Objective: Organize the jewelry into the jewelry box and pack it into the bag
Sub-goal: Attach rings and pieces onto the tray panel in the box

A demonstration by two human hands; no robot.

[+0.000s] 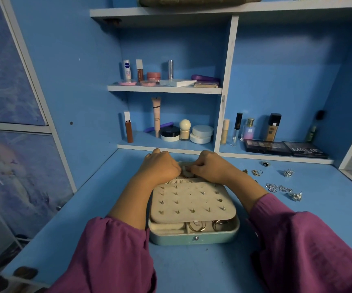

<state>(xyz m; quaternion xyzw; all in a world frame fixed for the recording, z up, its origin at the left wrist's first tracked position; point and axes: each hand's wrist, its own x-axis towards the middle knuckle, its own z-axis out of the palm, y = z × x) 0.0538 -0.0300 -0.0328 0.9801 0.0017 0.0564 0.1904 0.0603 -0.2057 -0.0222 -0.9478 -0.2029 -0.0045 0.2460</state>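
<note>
A pale teal jewelry box (194, 238) lies open on the blue desk. A cream earring panel (192, 203) studded with several earrings lies folded down over its tray. Gold rings (198, 226) show in the front compartments. My left hand (160, 166) and my right hand (211, 166) meet at the far side of the box, fingers curled and pinching a small cream strap or tab (185, 169) between them. Whatever else sits under the fingers is hidden. Loose silver jewelry (280, 188) lies on the desk to the right of the box.
More rings (256, 172) and a dark-stoned ring (266, 164) lie on the desk at the right. Eyeshadow palettes (285, 148), bottles and jars fill the shelves behind. A cabinet panel (12, 123) stands at the left. The desk edge runs close at the lower left.
</note>
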